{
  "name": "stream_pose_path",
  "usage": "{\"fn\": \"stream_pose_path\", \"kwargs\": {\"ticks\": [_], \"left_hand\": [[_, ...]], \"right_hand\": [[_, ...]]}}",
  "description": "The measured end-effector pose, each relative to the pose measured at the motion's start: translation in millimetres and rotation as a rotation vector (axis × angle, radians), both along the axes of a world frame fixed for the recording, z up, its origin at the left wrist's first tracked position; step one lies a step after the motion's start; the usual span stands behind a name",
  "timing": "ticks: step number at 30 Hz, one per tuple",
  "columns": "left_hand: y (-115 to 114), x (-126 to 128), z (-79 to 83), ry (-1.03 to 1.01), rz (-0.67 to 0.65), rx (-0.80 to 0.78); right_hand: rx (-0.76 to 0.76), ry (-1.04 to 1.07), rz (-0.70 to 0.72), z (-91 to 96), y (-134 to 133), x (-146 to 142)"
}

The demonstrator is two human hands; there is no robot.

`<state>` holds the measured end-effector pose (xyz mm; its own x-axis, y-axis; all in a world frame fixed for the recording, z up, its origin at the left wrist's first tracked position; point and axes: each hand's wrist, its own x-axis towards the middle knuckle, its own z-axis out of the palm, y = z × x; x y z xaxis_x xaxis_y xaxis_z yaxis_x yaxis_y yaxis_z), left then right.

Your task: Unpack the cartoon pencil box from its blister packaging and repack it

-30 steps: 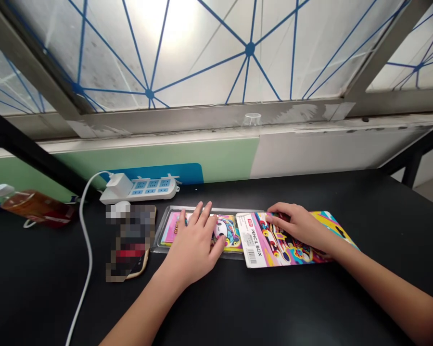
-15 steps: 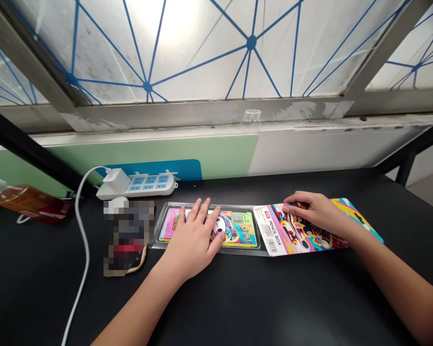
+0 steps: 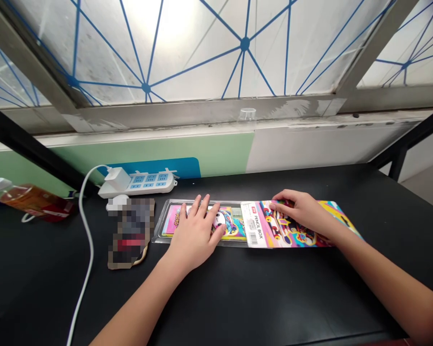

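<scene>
On a black table (image 3: 274, 298), a clear plastic tray (image 3: 160, 227) is lying flat, and we are placing everything else by it. Inside the tray, a colourful case (image 3: 234, 229) is resting, its right end disappearing under a bright backing card (image 3: 286, 233) printed "PENCIL BOX". The card is lying flat too, covering the tray's right end and extending well beyond it to the right.

Over the tray's middle, our left hand (image 3: 193, 240) is resting palm down on the case, fingers spread wide. To the tray's right, our right hand (image 3: 299, 211) is arching over the card, its fingertips touching the printed face; whether they are pinching an edge or only pressing, we are not able to tell.

We are judging the step in hand to be sliding card and tray against each other, on or off, the direction being unclear. The next move, we are thinking, is calling for a steady left hand and a level, lengthwise pull or push from the right, the thin card perhaps risking a bend.

Just left of the tray, a pixelated, phone-like object (image 3: 132, 235) is lying; behind that, a white power strip (image 3: 149, 185) is standing near the wall.
</scene>
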<state>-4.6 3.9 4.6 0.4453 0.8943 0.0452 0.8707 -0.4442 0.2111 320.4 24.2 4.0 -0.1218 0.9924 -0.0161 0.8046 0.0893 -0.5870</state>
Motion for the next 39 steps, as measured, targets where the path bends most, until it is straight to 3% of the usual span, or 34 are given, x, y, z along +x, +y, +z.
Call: {"fn": "stream_pose_path", "kwargs": {"ticks": [5,9,15,19,24,28,35,39], "left_hand": [[-16,22,3.1,-0.167,-0.013,-0.053],[-28,29,15.7,-0.352,-0.079,-0.149],[-20,-3,30.2,-0.449,0.01,-0.175],[-19,-27,22.8,-0.494,0.161,-0.17],[-26,-34,7.8,-0.668,0.224,-0.208],[-26,-35,3.6,-0.783,0.231,-0.231],[-25,-43,8.3,-0.858,0.209,-0.193],[-25,-44,9.7,-0.681,0.174,-0.139]], "right_hand": [[0.034,0.023,0.042,-5.1,-8,-41],[0.065,-0.016,0.094,-4.5,-5,-51],[-0.043,-0.028,0.21,-0.4,1,-33],[-0.13,-0.067,0.319,2.4,5,-19],[-0.133,-0.133,0.362,8.2,13,-26],[-0.116,-0.196,0.407,16.3,21,-58],[0.004,-0.277,0.568,24.6,24,-152],[0.131,-0.307,0.557,23.6,22,-159]]}}
